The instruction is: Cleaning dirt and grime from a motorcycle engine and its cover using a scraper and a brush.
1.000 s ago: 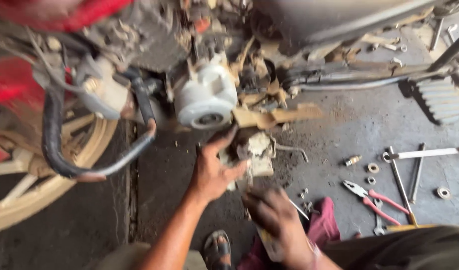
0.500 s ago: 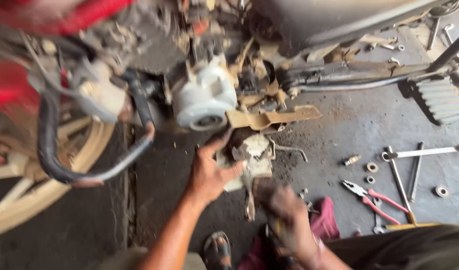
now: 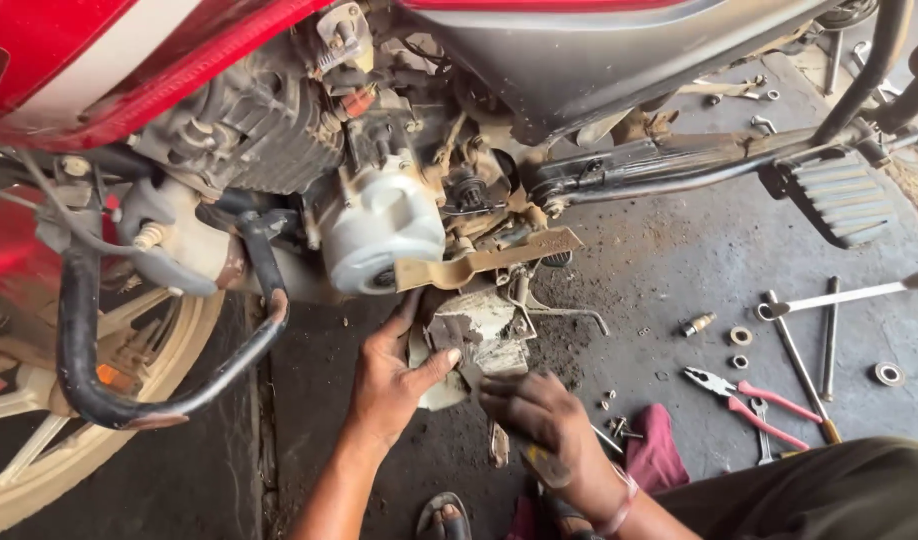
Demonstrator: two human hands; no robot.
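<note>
My left hand (image 3: 394, 375) presses against a dirty whitish engine part (image 3: 474, 330) that hangs under the motorcycle's engine, thumb on its lower edge. My right hand (image 3: 539, 415) is just right of it, below the part, fingers curled round a small hand tool with a yellowish handle (image 3: 546, 466). The tool's tip is hidden. Above both hands sit the pale round engine cover (image 3: 384, 235) and a bent tan metal bracket (image 3: 489, 260).
A black crash bar (image 3: 84, 350) and a cream wheel (image 3: 49, 455) are at left. On the oily floor at right lie pink-handled pliers (image 3: 749, 395), long wrenches (image 3: 829, 300), washers (image 3: 887, 373) and a red rag (image 3: 654, 445). A footrest (image 3: 839, 200) juts out at upper right.
My right hand has come up and left, closer to the engine part. My left hand has stayed on the part. The view is steadier and sharper.
</note>
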